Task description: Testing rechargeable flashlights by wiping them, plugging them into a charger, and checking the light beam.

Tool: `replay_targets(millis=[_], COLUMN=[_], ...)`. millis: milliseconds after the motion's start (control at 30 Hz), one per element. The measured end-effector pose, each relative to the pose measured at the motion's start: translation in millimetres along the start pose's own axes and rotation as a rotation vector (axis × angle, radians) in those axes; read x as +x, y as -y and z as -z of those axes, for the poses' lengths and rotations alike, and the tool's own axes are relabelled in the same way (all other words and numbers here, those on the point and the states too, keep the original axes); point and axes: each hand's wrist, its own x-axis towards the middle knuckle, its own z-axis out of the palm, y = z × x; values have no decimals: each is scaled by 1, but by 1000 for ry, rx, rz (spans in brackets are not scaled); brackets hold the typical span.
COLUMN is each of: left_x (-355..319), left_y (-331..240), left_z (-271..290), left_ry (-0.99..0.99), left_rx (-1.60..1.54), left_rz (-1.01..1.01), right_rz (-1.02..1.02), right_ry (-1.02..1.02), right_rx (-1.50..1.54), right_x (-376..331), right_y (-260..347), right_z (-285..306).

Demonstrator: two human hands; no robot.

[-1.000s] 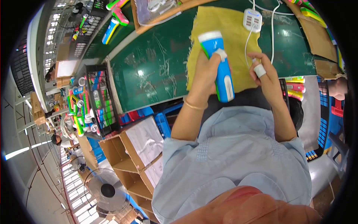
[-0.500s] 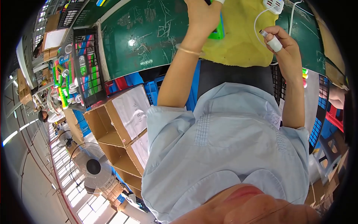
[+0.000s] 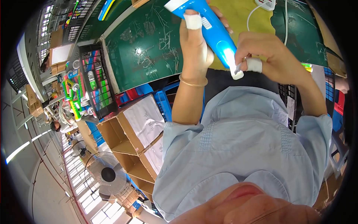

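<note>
My left hand grips a blue torch with a white head and a pale ridged slide switch. Its taped thumb lies along the near side, and fingertips show beyond the far side. A strip near the torch's tail glows bright white. At that tail, the thumb and fingers of my right hand are pinched on a small metal plug; white tape wraps this thumb too. Whether the plug sits inside the torch or only touches it, I cannot tell. Beneath the torch is a yellow cloth on the green table.
A white power strip lies at the table's far right, with a white cable curving from it. On the left stands a black crate of colourful torches. Cardboard compartments and a fan are at lower left.
The blue torch has come up into view in my left hand, its strip lit. My right hand has moved left and nearer, bringing the plug to the torch's tail.
</note>
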Motion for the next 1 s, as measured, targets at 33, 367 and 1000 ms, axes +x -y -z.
replay_targets(millis=[33, 367, 1000], left_x=[0, 0, -2], left_y=[-3, 17, -2], left_z=[-5, 20, 11], left_ry=[18, 153, -70], left_rx=[9, -1276, 228], left_rz=[-48, 287, 128], right_rz=[2, 555, -364], right_ry=[-154, -256, -519], right_rx=[-79, -444, 187], right_x=[-1, -11, -17], right_y=[6, -1, -32], right_z=[-13, -44, -26])
